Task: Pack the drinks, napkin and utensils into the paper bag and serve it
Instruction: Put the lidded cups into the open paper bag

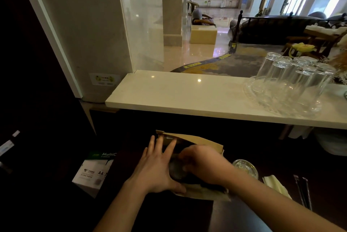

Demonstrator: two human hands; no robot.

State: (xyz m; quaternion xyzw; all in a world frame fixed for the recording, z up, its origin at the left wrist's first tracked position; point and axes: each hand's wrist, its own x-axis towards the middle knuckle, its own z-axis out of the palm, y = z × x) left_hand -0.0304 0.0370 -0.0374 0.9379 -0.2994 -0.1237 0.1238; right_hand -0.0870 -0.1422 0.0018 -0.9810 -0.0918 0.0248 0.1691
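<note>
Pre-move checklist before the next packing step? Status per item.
1. Paper bag mouth spread by left hand: ok.
2. Right hand grip on dark drink: ok, at the bag's mouth.
3. Dark drink's lid sealed: cannot tell.
4. Clear cup packed: not ok, beside the bag.
5. Napkin packed: not ok.
6. Utensils packed: not ok.

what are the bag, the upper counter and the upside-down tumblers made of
Bag: brown kraft paper, matte, with sharp folded edges and a creased rim.
Upper counter: looks like polished stone or a stone-like composite. It is cream, and small lamp glints reflect off it, so the finish is glossy.
Tumblers: most likely clear glass, see-through with thick bright bases, though clear plastic cannot be ruled out.
</note>
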